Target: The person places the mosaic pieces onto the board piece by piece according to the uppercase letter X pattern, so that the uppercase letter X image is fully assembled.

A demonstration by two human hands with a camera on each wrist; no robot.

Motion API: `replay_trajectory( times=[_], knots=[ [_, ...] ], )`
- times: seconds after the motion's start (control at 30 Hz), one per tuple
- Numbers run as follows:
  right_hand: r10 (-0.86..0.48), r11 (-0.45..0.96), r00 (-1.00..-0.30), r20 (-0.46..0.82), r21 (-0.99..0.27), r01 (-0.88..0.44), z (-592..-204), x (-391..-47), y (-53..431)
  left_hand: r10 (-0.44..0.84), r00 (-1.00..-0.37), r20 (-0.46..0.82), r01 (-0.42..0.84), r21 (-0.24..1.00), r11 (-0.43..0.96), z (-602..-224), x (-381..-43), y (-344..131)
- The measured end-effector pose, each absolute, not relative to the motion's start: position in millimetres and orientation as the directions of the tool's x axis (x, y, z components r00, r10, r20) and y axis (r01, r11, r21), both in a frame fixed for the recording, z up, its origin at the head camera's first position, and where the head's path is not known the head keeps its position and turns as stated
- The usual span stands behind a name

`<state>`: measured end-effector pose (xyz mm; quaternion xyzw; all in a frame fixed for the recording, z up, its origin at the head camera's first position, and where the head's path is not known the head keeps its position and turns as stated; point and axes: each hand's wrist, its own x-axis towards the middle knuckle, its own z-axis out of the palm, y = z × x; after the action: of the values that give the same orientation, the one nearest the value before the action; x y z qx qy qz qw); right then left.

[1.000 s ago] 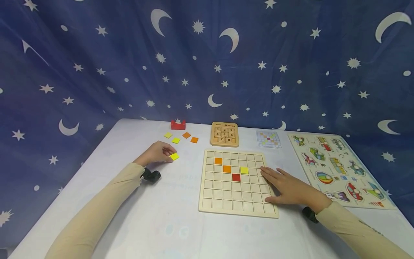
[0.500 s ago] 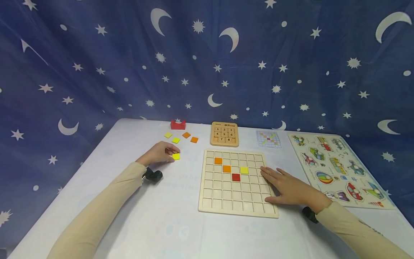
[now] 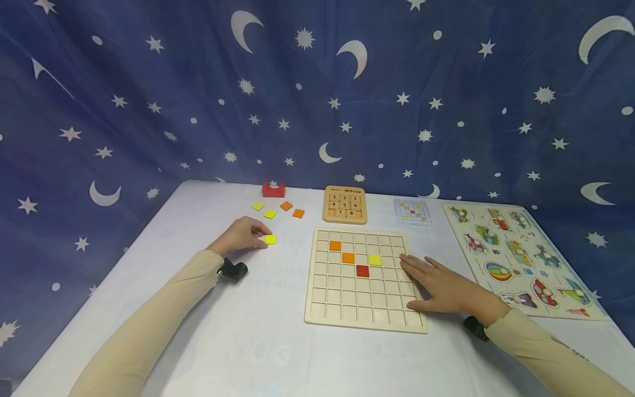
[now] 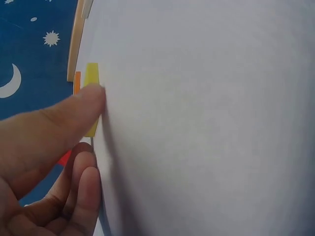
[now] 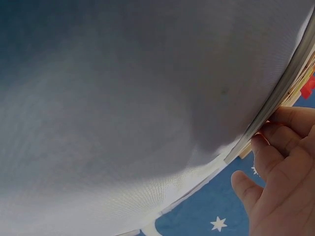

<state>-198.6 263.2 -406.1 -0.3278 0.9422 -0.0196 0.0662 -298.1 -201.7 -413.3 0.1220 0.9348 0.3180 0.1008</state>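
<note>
My left hand (image 3: 241,234) pinches a small square yellow tile (image 3: 270,239) at the table's left, left of the board. In the left wrist view the thumb (image 4: 91,96) lies across the yellow tile (image 4: 92,73), and the other fingers curl below. A square wooden grid board (image 3: 342,311) lies in the middle, bearing two orange tiles (image 3: 335,246), a red tile (image 3: 362,271) and a yellow tile (image 3: 375,260) in its cells. My right hand (image 3: 443,286) rests on the board's right edge, fingers extended; in the right wrist view the fingers (image 5: 268,155) are at that edge.
Behind the left hand lie two yellow tiles (image 3: 270,214) and two orange tiles (image 3: 298,213), with a red holder (image 3: 274,191) beyond. A wooden number puzzle (image 3: 344,205), a pattern card (image 3: 413,212) and a large picture puzzle board (image 3: 518,259) stand along the back and right.
The left hand has shifted slightly right with the yellow tile, which has turned a little in the fingers. The right hand has stayed on the board's edge.
</note>
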Motion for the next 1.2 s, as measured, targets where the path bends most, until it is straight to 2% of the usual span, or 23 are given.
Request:
replay_trajectory(
  times=[0.33, 0.63, 0.83, 1.2],
  knots=[
    [-0.618, 0.786, -0.777, -0.117, -0.081, -0.613, -405.8, -198.3, 262.2, 0.289, -0.951, -0.106, 0.161, 0.629, 0.761, -409.1, -295.3, -199.2],
    [-0.614, 0.79, -0.78, -0.125, -0.095, -0.606, -404.7, -198.2, 262.1, 0.355, -0.935, 0.009, 0.271, 0.665, 0.696, -404.3, -297.0, -187.2],
    [-0.616, 0.788, -0.778, -0.127, -0.095, -0.608, -404.2, -198.6, 262.4, 0.375, -0.925, 0.066, 0.308, 0.707, 0.637, -395.8, -301.2, -156.8],
    [-0.609, 0.793, -0.782, -0.13, -0.103, -0.601, -404.8, -199.2, 263.3, 0.439, -0.898, 0.02, 0.293, 0.772, 0.565, -385.5, -314.8, -77.6]
  ],
)
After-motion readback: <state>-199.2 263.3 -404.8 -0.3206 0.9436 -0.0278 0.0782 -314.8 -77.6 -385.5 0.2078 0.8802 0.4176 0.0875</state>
